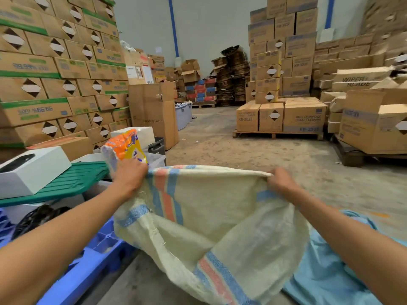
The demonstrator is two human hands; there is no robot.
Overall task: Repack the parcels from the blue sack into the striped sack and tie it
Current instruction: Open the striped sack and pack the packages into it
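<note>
Hands (130, 175) (279, 179) grip striped sack (215, 216) mouth — contents hidden | blue sack (326, 271) beside

1 striped sack (211, 219), 1 blue sack (330, 274), 2 hands

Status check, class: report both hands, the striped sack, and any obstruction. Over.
Left hand and right hand grip the striped sack rim, mouth stretched. Blue sack lies at right. Orange packet beside left hand; nothing blocks the mouth.

Cream striped sack (211, 208) with blue-and-orange bands; light blue sack (330, 271); green shelf (66, 183).
</note>
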